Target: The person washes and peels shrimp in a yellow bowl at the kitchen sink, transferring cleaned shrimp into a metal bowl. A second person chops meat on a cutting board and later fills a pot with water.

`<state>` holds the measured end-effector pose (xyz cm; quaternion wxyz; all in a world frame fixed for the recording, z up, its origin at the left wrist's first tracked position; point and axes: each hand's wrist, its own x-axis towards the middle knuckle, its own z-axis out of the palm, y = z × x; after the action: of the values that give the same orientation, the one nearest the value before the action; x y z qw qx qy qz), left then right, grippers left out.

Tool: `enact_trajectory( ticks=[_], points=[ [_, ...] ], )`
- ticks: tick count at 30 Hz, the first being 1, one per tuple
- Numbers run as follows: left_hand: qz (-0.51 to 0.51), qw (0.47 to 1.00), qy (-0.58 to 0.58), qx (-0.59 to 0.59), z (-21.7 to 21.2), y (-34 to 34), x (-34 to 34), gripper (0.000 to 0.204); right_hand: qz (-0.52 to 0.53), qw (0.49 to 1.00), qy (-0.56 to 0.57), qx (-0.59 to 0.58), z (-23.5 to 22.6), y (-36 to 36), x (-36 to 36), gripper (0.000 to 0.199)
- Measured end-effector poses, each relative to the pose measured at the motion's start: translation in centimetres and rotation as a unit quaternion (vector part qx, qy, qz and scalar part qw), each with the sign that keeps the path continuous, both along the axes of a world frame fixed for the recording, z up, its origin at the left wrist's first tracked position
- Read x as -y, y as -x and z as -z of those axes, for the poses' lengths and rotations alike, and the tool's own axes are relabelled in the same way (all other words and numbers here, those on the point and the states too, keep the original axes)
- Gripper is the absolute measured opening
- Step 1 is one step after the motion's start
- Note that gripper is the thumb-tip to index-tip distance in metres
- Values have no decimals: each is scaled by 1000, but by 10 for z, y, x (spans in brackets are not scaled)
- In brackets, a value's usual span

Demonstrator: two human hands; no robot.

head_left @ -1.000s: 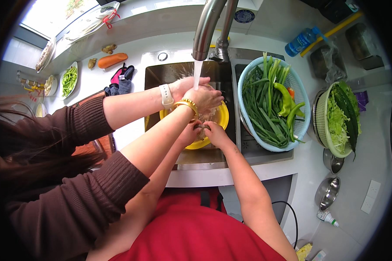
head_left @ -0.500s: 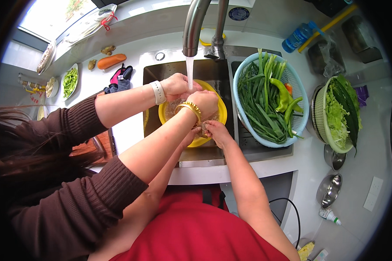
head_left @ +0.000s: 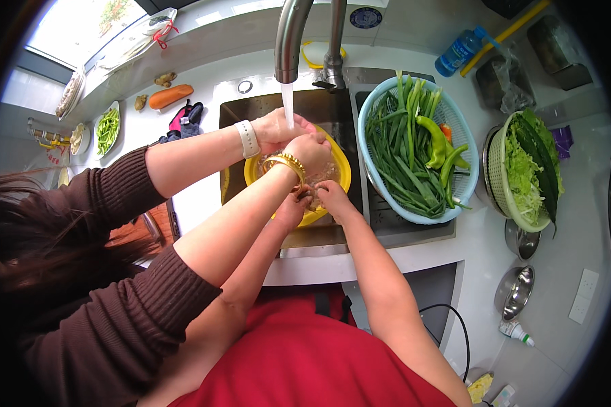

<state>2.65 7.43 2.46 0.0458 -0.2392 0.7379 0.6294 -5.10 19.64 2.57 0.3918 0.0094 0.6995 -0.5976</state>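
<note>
A yellow bowl (head_left: 346, 178) with cloudy water and pale brownish pieces stands in the sink's left basin. My left hand (head_left: 292, 207) is at its near side, fingers curled and partly hidden by a co-worker's forearm. Beside it my right hand (head_left: 334, 199) dips bent, closed fingertips over the near right of the bowl. What my fingers hold, if anything, I cannot make out. Above mine are the co-worker's two hands (head_left: 309, 153), wet, over the far part of the bowl. Water runs onto them from the faucet (head_left: 288, 51).
Right of the bowl stands a light blue basket (head_left: 368, 163) of green onions and green peppers. Farther right are a colander (head_left: 499, 169) of lettuce and steel bowls (head_left: 514, 292). A carrot (head_left: 171, 96) and a plate of cut greens (head_left: 108, 131) lie left. The co-worker's sleeves (head_left: 136, 319) cross from the left.
My right hand's fingers have bent down farther into the bowl, and my left hand's curled fingers show more. The co-worker's hands have shifted slightly. The whole view has moved a little.
</note>
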Motion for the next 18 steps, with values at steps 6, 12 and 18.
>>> enact_trajectory(
  ticks=[6, 12, 18],
  points=[
    [10, 994, 91, -61, -16, 1, 2, 25, 139, 955, 166, 202, 4, 0, 5, 13],
    [-36, 991, 116, -55, -27, 1, -3, 26, 256, 925, 163, 228, 0, -3, 16, 10],
    [-128, 985, 53, -101, -10, 2, 1, 21, 325, 920, 99, 197, 18, 2, 12, 10]
  ],
)
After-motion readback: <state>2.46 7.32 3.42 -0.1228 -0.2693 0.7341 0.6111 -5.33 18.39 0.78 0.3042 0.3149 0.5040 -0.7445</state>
